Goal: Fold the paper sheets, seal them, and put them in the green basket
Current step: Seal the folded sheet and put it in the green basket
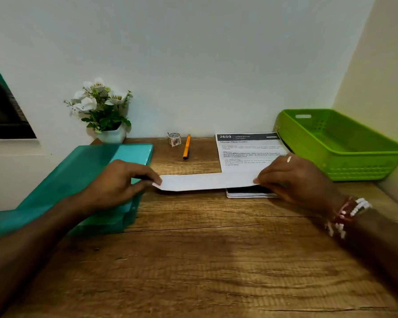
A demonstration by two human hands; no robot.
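Toward the table's (193, 260) left edge, the folded paper sheet (207, 181) is pinched at one end by the left hand (117, 182), other end pinched by the right hand (294, 180); green basket (359, 168) is parked at the back-right corner.

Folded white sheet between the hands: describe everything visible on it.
The folded sheet is plain white paper, a long narrow band with its visible face blank, held crosswise low over the wooden table. The left hand pinches its left end, the right hand its right end. Its right part overlaps the printed sheet behind it. No tape shows on it; whether it rests on the table cannot be told.
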